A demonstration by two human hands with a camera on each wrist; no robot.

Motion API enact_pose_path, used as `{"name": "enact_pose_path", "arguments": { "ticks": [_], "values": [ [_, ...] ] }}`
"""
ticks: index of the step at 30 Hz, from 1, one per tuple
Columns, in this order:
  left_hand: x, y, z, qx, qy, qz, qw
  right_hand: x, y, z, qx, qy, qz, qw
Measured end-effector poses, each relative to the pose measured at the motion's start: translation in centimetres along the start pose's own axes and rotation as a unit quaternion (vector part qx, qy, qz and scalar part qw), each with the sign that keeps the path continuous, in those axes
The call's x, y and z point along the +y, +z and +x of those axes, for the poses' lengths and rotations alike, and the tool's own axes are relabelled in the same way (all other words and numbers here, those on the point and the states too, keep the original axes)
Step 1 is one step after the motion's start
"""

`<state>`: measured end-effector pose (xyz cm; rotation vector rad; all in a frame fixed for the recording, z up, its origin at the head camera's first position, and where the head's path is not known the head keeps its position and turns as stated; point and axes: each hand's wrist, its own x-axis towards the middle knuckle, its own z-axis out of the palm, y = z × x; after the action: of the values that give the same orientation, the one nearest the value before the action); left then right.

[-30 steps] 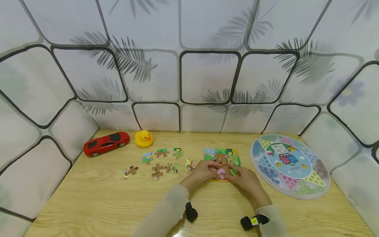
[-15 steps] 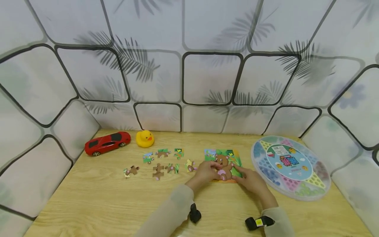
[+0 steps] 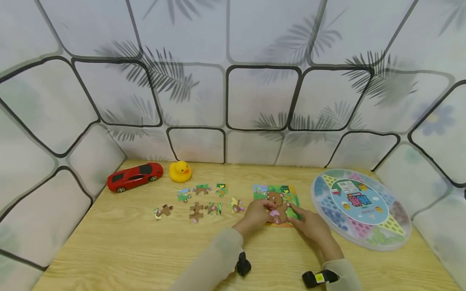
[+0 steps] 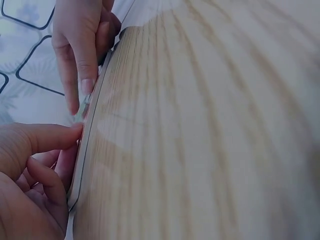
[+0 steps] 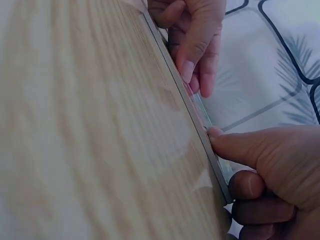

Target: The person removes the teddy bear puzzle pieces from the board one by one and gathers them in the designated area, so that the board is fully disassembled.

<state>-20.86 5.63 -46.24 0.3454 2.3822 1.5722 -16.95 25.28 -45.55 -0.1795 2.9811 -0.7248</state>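
Observation:
A small jigsaw puzzle board (image 3: 260,192) with a colourful border lies right of the middle of the table. On it shows a brown bear piece (image 3: 279,212) with a pink patch. My left hand (image 3: 257,213) comes in from the left, thumb and curled fingers pinching the bear piece at its left side. From the right, my right hand (image 3: 314,226) holds the same piece's right side with index fingertip and thumb, a little apart. Both wrist views look low along the table edge; there the left hand (image 4: 32,170) and right hand (image 5: 270,175) face each other, the piece mostly hidden.
Several loose puzzle pieces (image 3: 196,211) lie left of the board, one (image 3: 236,205) close to the left hand. A red toy car (image 3: 135,177) and a yellow rubber duck (image 3: 180,171) stand at the back left. A round board game case (image 3: 360,202) lies right.
The bear piece has turned a little and shifted slightly right between the fingers. My right fingertips have moved outward to its right edge. The loose pieces stay where they were.

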Motion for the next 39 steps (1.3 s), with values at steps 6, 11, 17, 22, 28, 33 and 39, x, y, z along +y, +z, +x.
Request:
{"name": "enact_pose_path", "arguments": {
  "ticks": [6,11,17,22,28,33,39],
  "values": [
    [0.08,0.20,-0.03,0.005,0.000,-0.001,1.0000,-0.19,0.14,-0.44,0.014,-0.031,-0.021,0.9992],
    [-0.15,0.28,-0.02,0.008,-0.009,-0.037,0.9993,-0.25,-0.05,-0.39,0.009,-0.041,-0.030,0.9986],
    [-0.42,0.28,-0.02,0.004,-0.036,-0.112,0.9930,-0.01,0.12,-0.35,0.001,-0.033,-0.016,0.9993],
    [-0.39,0.01,0.09,0.001,-0.048,-0.156,0.9865,-0.04,0.05,-0.24,-0.007,-0.022,0.000,0.9997],
    [-0.17,-0.13,0.15,-0.009,-0.047,-0.182,0.9822,0.03,-0.09,-0.06,-0.009,-0.014,0.009,0.9998],
    [-0.27,-0.07,0.12,0.006,-0.053,-0.190,0.9804,0.13,0.07,-0.01,-0.008,-0.017,0.003,0.9998],
    [-0.41,-0.04,0.23,0.019,-0.052,-0.206,0.9771,0.17,0.03,-0.04,-0.004,-0.015,0.001,0.9999]
  ]
}}
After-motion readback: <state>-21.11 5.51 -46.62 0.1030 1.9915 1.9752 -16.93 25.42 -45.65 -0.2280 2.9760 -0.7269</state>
